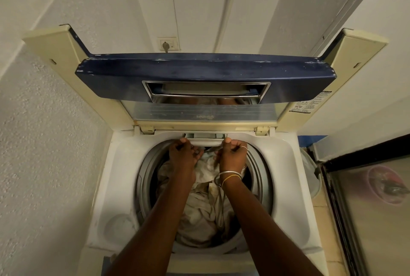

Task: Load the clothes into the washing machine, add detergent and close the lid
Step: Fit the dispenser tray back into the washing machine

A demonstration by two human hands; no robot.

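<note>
A white top-loading washing machine (124, 165) stands below me with its blue-edged lid (204, 71) folded up against the wall. Pale, crumpled clothes (199, 216) fill the drum. At the back rim of the opening sits the white detergent drawer (206, 140). My left hand (183, 153) grips the drawer's left end with its thumb on top. My right hand (233, 153), with bangles on the wrist, grips the right end the same way. Both forearms reach over the drum.
White walls close in on the left and behind. A wall socket (168, 44) with a plug sits above the lid. A white pipe (226, 9) runs down the back wall. A steel-fronted appliance (372, 209) stands at the right, with a pale bin (310, 176) between.
</note>
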